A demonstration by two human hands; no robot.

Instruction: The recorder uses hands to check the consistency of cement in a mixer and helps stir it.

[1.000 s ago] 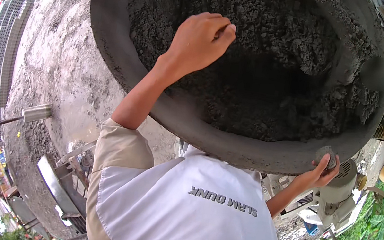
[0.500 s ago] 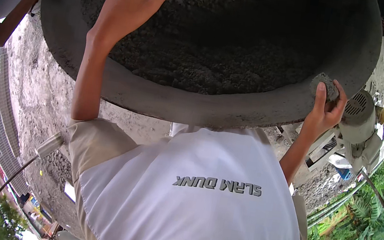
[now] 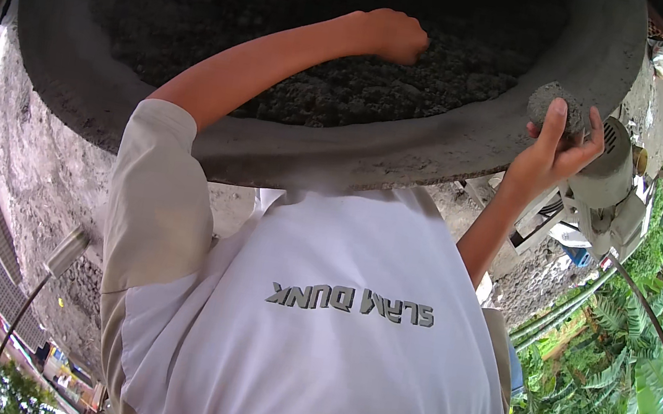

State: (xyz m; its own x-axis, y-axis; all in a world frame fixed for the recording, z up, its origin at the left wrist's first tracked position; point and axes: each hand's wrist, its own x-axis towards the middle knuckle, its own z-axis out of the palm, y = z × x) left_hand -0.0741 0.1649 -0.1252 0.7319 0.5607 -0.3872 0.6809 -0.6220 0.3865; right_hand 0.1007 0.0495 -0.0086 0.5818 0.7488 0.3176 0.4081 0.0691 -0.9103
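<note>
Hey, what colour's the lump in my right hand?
The lump is grey, seen best in the head view.

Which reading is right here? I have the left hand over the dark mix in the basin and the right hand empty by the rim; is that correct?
Not quite: the right hand isn't empty. The head view shows it holding a grey lump by the rim. The rest stands.

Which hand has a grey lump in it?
The right hand, by the round tub's rim: it holds the lump. The left hand, curled over the dark mix, shows none.
</note>
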